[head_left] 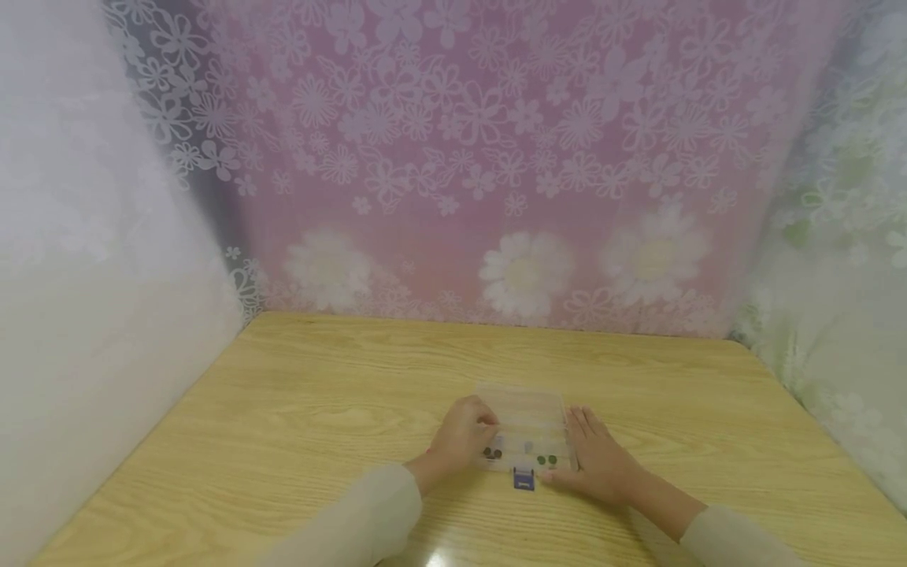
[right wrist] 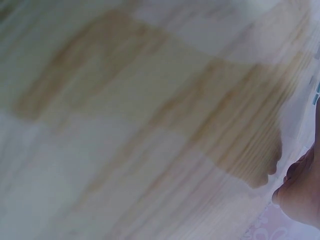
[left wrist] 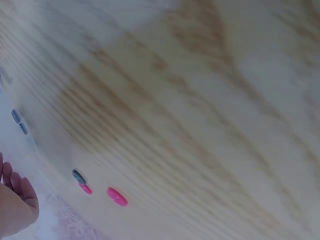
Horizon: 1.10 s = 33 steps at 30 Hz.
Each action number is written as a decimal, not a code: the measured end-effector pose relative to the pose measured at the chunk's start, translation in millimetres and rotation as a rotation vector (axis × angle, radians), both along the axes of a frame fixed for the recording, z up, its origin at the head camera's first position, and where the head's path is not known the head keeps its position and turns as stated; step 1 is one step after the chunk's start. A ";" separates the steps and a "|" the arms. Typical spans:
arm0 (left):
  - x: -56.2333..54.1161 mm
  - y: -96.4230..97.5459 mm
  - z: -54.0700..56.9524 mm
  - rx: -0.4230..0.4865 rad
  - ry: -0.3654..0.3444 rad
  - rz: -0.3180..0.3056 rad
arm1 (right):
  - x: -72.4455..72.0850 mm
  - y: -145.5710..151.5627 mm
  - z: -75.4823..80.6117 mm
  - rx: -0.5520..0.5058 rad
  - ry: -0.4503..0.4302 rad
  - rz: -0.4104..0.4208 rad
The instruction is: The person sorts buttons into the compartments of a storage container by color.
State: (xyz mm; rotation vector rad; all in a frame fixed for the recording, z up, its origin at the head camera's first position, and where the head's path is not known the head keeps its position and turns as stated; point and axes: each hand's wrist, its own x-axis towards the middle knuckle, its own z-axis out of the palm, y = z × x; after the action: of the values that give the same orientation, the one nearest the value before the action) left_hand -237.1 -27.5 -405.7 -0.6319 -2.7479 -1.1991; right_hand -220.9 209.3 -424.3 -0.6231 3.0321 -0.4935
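Pale sleeves end at two bare hands, and a clear plastic case sits between both grips on the counter. Dark round pieces lie just beside the left grip, whose fingers are curled at the case; I cannot tell whether it pinches anything. Unclenched, the right grip lays straight fingers along the case's side, its thumb near green pieces and a blue latch.

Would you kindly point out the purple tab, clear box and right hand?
Purple tab (head_left: 523,477): head view, on its middle.
Clear box (head_left: 526,405): head view, on its far part.
Right hand (head_left: 602,463): head view, on its back.
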 end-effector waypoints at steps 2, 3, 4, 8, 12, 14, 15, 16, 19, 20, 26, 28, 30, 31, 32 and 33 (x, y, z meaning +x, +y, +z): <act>-0.5 -3.1 -0.3 0.012 -0.002 0.005 | 0.0 0.1 -0.1 -0.001 -0.001 0.000; -0.8 -4.7 -0.7 0.016 0.003 0.007 | 0.0 0.2 -0.3 0.000 0.000 0.001; -1.3 -6.3 -1.2 0.017 0.007 0.007 | -0.2 0.3 -0.4 0.001 0.000 0.001; -2.8 -12.8 -1.6 0.025 0.039 0.001 | -0.3 0.7 -1.0 0.006 -0.005 0.003; -4.7 -19.0 -0.6 0.023 0.070 -0.001 | -0.4 1.1 -1.5 0.005 -0.005 0.005; -5.8 -22.0 -1.2 0.023 0.077 -0.001 | -0.4 1.1 -1.5 0.007 -0.003 0.006; -6.2 -23.6 -1.8 0.022 0.076 0.000 | -0.4 1.0 -1.4 0.010 -0.002 0.007; -6.6 -25.2 -2.5 0.020 0.073 0.002 | -0.4 0.9 -1.3 0.011 -0.002 0.007; -7.4 -30.1 -4.8 0.020 0.067 0.011 | 0.1 0.4 -0.3 0.012 -0.001 0.007; -7.5 -31.8 -5.4 0.021 0.065 0.013 | 0.3 0.2 0.2 0.011 -0.002 0.006; -9.0 -42.3 -9.0 0.035 0.074 0.019 | 1.4 -0.8 2.7 -0.002 -0.011 0.001; -9.5 -45.8 -10.8 0.045 0.072 0.018 | 1.5 -0.9 2.9 -0.002 -0.016 -0.001; -9.9 -48.8 -12.0 0.055 0.072 0.014 | 1.4 -1.0 2.7 -0.002 -0.020 -0.003; -10.2 -50.2 -12.7 0.054 0.072 0.014 | 1.2 -0.9 2.4 -0.002 -0.021 -0.004; -10.3 -51.9 -13.2 0.054 0.069 0.013 | 1.1 -1.0 2.0 -0.004 -0.023 -0.005; -10.3 -53.5 -13.6 0.051 0.066 0.014 | 1.0 -1.0 1.6 -0.005 -0.021 -0.005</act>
State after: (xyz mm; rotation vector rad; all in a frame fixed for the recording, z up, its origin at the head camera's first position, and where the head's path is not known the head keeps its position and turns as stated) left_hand -247.4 -81.0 -419.3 -0.6344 -2.6545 -1.2191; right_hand -219.9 208.3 -422.6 -0.6072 3.0141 -0.5045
